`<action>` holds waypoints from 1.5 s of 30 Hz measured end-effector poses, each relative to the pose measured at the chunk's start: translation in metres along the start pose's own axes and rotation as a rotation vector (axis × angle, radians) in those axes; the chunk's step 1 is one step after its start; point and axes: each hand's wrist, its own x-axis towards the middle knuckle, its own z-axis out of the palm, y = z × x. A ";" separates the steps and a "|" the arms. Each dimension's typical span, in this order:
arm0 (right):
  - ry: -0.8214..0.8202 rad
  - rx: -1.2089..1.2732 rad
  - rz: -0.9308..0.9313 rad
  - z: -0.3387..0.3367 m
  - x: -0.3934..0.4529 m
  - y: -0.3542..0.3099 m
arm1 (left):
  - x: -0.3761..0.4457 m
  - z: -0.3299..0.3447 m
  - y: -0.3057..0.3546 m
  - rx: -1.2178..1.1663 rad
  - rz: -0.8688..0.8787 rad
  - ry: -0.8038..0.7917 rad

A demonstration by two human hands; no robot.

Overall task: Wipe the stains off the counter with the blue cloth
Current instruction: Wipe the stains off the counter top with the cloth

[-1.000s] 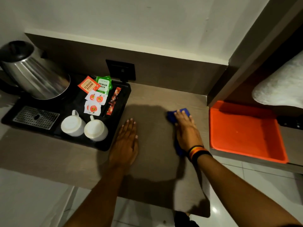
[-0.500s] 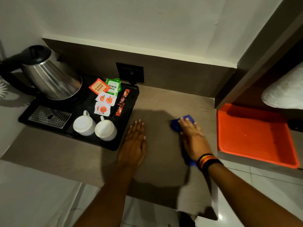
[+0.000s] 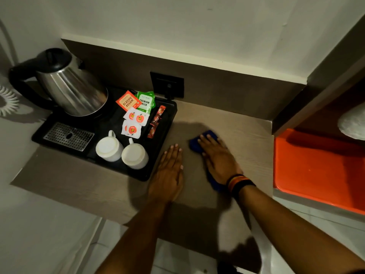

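Observation:
The blue cloth (image 3: 197, 142) lies on the wood-grain counter (image 3: 246, 139), pressed flat under my right hand (image 3: 217, 159); only its far edge and a strip near my wrist show. My right wrist wears striped bands. My left hand (image 3: 167, 175) rests palm down on the counter just left of the cloth, fingers together, holding nothing, beside the black tray's corner. No stains are visible on the dim, shadowed surface.
A black tray (image 3: 162, 151) at left holds a steel kettle (image 3: 71, 89), two upturned white cups (image 3: 122, 152), tea sachets (image 3: 136, 107) and a metal drip grate (image 3: 68, 136). An orange tray (image 3: 320, 167) sits at right. A wall socket (image 3: 166, 84) is behind.
My right hand and the cloth have slid left across the counter, closer to my left hand. The view has shifted, so the tray and kettle sit further right in frame.

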 end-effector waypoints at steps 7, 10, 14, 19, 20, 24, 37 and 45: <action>0.141 0.005 0.244 -0.010 0.079 0.027 | 0.000 0.008 -0.004 -0.019 0.009 0.053; 0.116 0.036 0.234 -0.003 0.109 0.002 | -0.001 0.011 -0.005 -0.016 0.010 0.064; 0.007 -0.011 0.017 0.012 0.051 -0.021 | 0.002 0.006 -0.001 -0.021 0.006 0.035; 0.078 -0.003 0.190 0.000 -0.080 0.001 | -0.004 -0.001 0.006 -0.039 -0.061 0.040; 0.107 -0.006 0.254 -0.002 -0.096 0.000 | -0.006 -0.001 0.006 -0.058 -0.078 0.037; 0.198 0.000 0.398 0.016 -0.145 -0.062 | -0.044 -0.002 0.003 -0.063 -0.095 0.040; 0.142 0.059 0.249 0.013 -0.038 -0.018 | -0.082 -0.003 -0.014 -0.059 -0.096 0.057; 0.272 0.099 0.518 0.023 -0.149 -0.066 | -0.061 -0.007 -0.014 -0.079 -0.072 0.030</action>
